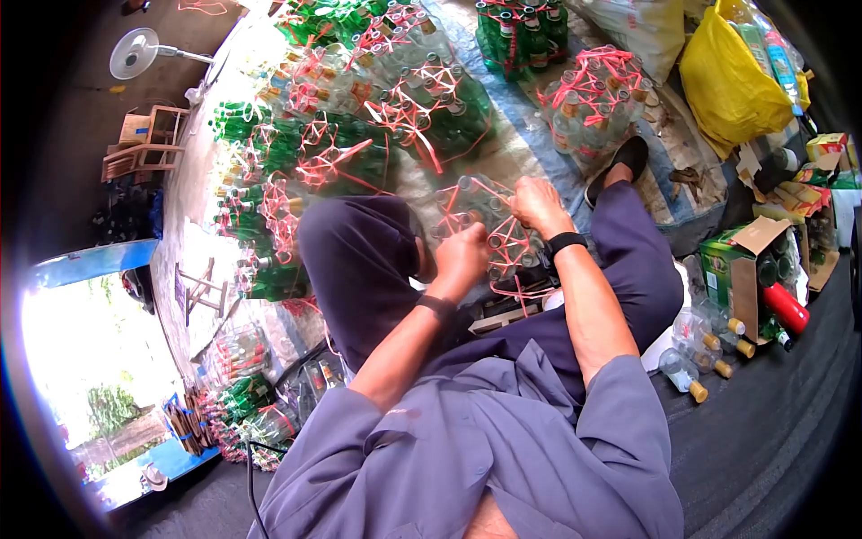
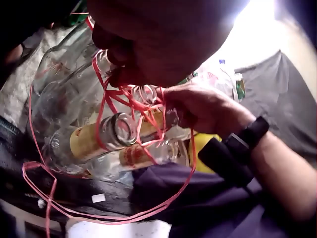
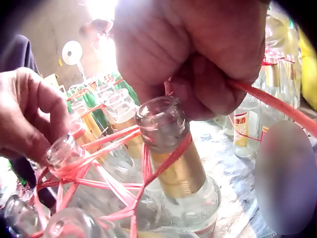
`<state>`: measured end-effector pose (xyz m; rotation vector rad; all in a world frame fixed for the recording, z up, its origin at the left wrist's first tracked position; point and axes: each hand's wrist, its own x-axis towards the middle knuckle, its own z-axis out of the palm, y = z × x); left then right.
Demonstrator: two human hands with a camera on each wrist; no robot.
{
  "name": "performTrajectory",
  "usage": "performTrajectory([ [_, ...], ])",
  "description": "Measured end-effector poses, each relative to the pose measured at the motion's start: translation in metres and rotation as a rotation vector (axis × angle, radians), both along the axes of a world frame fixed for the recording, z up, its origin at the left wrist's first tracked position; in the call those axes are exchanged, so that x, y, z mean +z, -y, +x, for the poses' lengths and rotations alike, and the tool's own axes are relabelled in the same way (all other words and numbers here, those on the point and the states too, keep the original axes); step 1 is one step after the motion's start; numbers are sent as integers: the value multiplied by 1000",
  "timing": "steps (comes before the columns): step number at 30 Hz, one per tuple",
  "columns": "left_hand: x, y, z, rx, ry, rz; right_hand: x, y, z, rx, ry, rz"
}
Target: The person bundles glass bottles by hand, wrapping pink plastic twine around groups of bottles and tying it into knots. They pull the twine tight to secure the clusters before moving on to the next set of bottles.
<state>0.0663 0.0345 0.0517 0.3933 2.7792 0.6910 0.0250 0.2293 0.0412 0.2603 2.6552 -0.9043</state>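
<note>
Between the person's knees stands a bundle of clear glass bottles (image 3: 181,163), their necks laced together with red plastic twine (image 3: 119,188). Above one bottle mouth, the right hand (image 3: 193,49) grips a strand of the twine in curled fingers; the strand runs out to the right. At a neighbouring bottle neck, the left hand (image 3: 29,111) pinches the twine between thumb and fingers, fingertips right at the rim. In the head view the left hand (image 1: 462,260) is lower than the right hand (image 1: 539,205). A long twine loop (image 2: 119,218) hangs beside the bundle in the left wrist view.
Tied bundles of green bottles (image 1: 350,148) fill the floor ahead and left. Another clear bundle (image 1: 597,103) stands near the right foot. A yellow sack (image 1: 732,85), an opened carton (image 1: 732,256) and loose bottles (image 1: 687,368) are on the right. A fan (image 1: 135,54) stands far left.
</note>
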Motion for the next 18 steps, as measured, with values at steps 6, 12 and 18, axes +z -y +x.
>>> performTrajectory([
  [6,-2,-5,2,-166,-101,-97,-39,-2,-8,-275,-27,-200],
  [12,10,-1,10,-156,-170,25,-43,-2,-10,-460,14,-450],
  [18,22,-15,2,-420,-384,123,-52,-5,-14,-432,-27,-561],
])
